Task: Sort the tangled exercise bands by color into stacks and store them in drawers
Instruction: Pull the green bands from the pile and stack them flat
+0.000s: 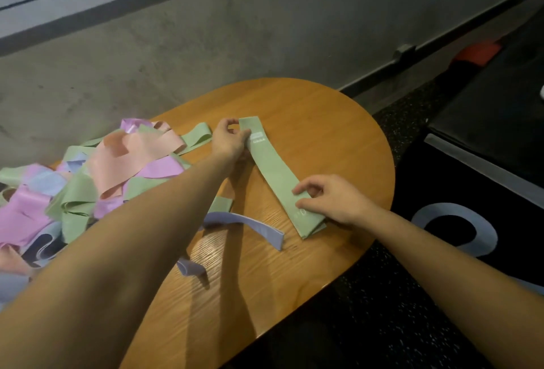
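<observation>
Two hands on one green band, laid flat and diagonal across the bare end of the wooden table. Left hand pinches the far end by the white print, fingers curled on the edge; right hand presses the near end down, fingertips on the fabric, fingers bent. Step in hand looks like flattening the first green band to start a green stack (no other sorted stack in view yet). Tangled pile of pink, purple, green and pale blue bands sits at the left side of the table, well apart from the flat one. A loose lilac band lies just beside the green one's near end. Next move: let go, pull another green from the pile, lay it square on top. No drawers in view.
</observation>
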